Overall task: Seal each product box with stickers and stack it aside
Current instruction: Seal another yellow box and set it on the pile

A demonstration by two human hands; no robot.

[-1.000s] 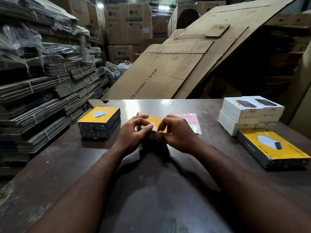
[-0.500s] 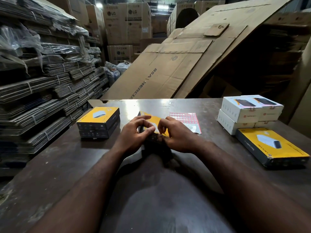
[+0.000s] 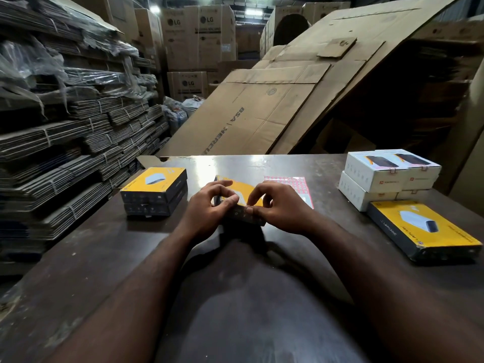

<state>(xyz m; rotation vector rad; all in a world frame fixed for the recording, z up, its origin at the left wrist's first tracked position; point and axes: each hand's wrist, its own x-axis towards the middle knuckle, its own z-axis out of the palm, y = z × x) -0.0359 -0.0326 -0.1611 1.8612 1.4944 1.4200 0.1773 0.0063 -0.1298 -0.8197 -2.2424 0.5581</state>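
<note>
Both hands work a glossy yellow-topped box on the table.
Left hand grips its dark side; right hand pinches the front edge.

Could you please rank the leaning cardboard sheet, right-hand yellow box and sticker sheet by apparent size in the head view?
1. leaning cardboard sheet
2. right-hand yellow box, nearer the camera
3. sticker sheet, partly hidden behind the right hand

The centre box is yellow on top with dark sides, and so are the stacked boxes at nine o'clock from it. At one o'clock, the sticker sheet shows a red grid on white. At three o'clock, the white boxes bear red logos, and the large box is yellow with black lettering. The table is dark brown.
</note>
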